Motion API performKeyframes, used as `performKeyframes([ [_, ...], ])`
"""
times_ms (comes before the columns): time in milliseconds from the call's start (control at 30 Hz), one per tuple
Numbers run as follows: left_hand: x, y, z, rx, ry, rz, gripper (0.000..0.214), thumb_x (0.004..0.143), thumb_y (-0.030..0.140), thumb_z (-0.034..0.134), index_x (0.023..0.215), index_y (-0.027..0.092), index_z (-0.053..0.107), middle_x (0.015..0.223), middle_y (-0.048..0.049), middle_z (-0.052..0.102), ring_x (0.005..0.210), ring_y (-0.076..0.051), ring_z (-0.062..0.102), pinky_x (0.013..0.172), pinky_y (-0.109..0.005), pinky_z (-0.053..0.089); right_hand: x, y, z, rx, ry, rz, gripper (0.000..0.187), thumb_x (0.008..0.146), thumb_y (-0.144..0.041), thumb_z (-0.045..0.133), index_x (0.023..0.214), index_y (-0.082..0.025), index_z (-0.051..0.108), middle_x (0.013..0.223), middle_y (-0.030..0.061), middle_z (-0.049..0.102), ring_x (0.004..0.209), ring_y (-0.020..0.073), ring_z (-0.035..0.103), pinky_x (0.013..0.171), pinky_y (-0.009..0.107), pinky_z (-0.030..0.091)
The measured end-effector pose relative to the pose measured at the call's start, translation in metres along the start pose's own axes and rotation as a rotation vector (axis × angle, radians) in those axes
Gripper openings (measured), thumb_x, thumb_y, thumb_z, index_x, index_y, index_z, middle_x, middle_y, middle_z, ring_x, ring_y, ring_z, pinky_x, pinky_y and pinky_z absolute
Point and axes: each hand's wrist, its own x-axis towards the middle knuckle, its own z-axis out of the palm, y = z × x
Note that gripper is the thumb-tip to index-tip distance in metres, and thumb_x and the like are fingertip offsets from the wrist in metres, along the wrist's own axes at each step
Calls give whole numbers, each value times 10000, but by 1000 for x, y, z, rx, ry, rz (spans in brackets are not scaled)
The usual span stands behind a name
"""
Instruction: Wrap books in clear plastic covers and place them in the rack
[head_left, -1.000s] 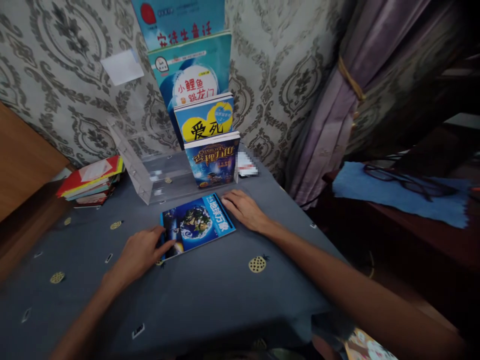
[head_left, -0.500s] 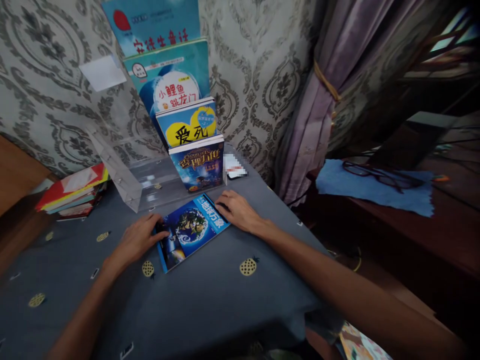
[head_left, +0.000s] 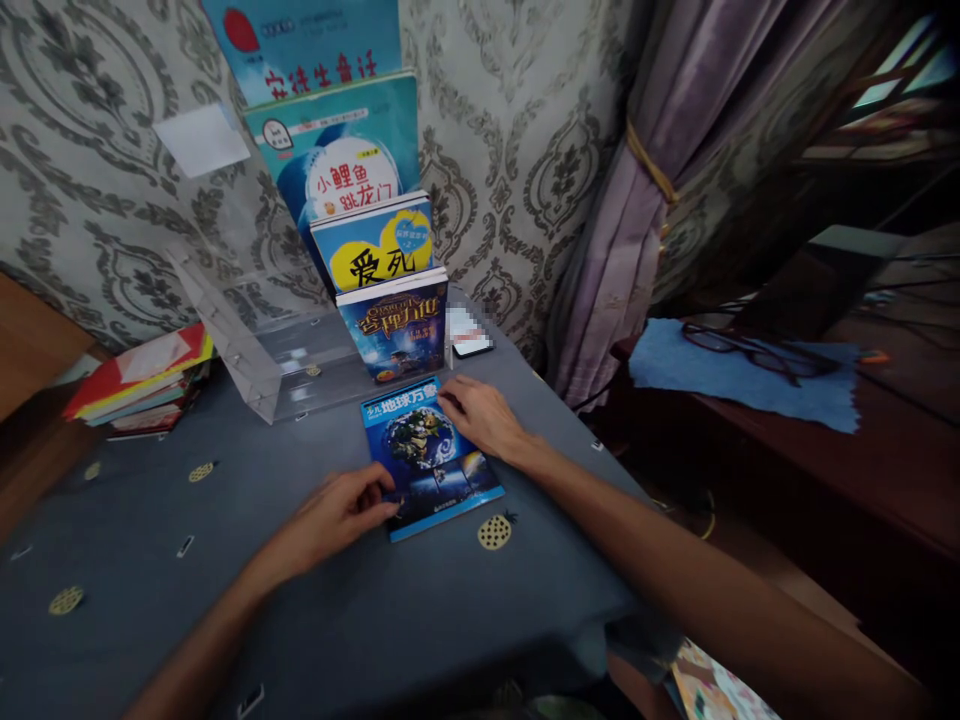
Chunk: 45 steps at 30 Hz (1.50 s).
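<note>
A blue book (head_left: 420, 455) with a globe on its cover lies on the grey-blue tablecloth, its title strip toward the stand and its lower edge slightly slanted. At its lower left edge, my left hand (head_left: 341, 515) grips it with fingers curled and thumb by the cover. My right hand (head_left: 484, 415) has bent fingers on its upper right edge. Just behind stands a clear acrylic stand (head_left: 259, 380), whose right part carries upright books in steps: a dark blue one (head_left: 394, 330) in front, then a yellow-and-blue one (head_left: 375, 250), a teal one (head_left: 345, 160) and another blue one (head_left: 315, 45).
Stacked booklets (head_left: 142, 375) lie at the left of the table. A phone-like object (head_left: 469, 335), partly blurred out, is right of the stand. Beyond the table's right edge, a dark red surface bears a blue cloth (head_left: 675, 365) with glasses (head_left: 742, 350). A tied curtain (head_left: 622, 230) hangs behind.
The blue book has turned so its title strip faces the stand, and it has shifted right. My left hand moved right and toward me with its edge; my right hand stayed nearly in place.
</note>
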Motion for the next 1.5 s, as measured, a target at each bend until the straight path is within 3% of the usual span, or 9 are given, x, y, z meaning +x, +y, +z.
performKeyframes([
  [100, 6, -1, -3, 99, 80, 3, 240, 934, 424, 510, 1006, 217, 608, 771, 25, 629, 683, -139, 570, 638, -257, 432, 0, -2, -1, -14, -16, 3, 185, 983, -227, 515, 1017, -193, 694, 981, 77, 705, 853, 197, 649, 708, 279, 417],
  [200, 14, -8, -7, 237, 231, 54, 195, 940, 362, 490, 990, 215, 608, 891, -17, 652, 832, -183, 610, 776, -314, 487, 1, -3, -1, -26, -33, 11, 184, 983, -216, 518, 1004, -186, 698, 977, 77, 700, 864, 200, 648, 703, 281, 407],
  [333, 30, -27, -7, 371, 430, 114, 274, 968, 366, 455, 1142, 202, 588, 1140, -89, 624, 1089, -239, 591, 969, -401, 484, 0, -3, 1, -29, -33, 8, 179, 987, -215, 520, 996, -189, 696, 990, 72, 691, 878, 198, 643, 713, 279, 415],
  [467, 46, -44, -5, 422, 501, 128, 373, 991, 374, 422, 1285, 170, 528, 1372, -135, 560, 1286, -261, 519, 1104, -443, 414, 0, 0, 6, -26, -19, -14, 166, 984, -216, 530, 982, -199, 695, 993, 71, 676, 914, 193, 626, 751, 274, 437],
  [767, 55, -49, -5, 510, 503, 124, 374, 996, 352, 417, 1310, 183, 531, 1379, -132, 584, 1287, -264, 535, 1121, -468, 404, 0, 7, 16, -49, -1, -145, 201, 956, -195, 531, 1098, -186, 672, 1103, 108, 646, 1008, 252, 570, 914, 396, 468],
  [1100, 62, -46, -10, 601, 447, 179, 415, 984, 289, 392, 1345, 150, 544, 1430, -136, 559, 1348, -257, 489, 1154, -461, 375, 0, 6, 17, -22, -21, -123, 213, 958, -185, 532, 1123, -148, 661, 1119, 132, 635, 1026, 269, 552, 931, 400, 447],
  [1333, 67, -22, -22, 688, 311, 117, 368, 956, 233, 424, 1272, 166, 599, 1313, -134, 614, 1220, -276, 550, 1063, -469, 420, 1, 8, 19, -23, -9, -133, 210, 965, -202, 522, 1120, -173, 660, 1095, 111, 634, 1007, 253, 548, 923, 397, 443],
  [1500, 72, -7, -25, 794, 283, 83, 367, 949, 206, 417, 1260, 194, 612, 1231, -117, 633, 1142, -281, 563, 1012, -459, 419, 4, 11, 20, 61, 2, -99, 201, 953, -176, 518, 1082, -170, 671, 1073, 104, 666, 1014, 248, 571, 933, 382, 447],
])
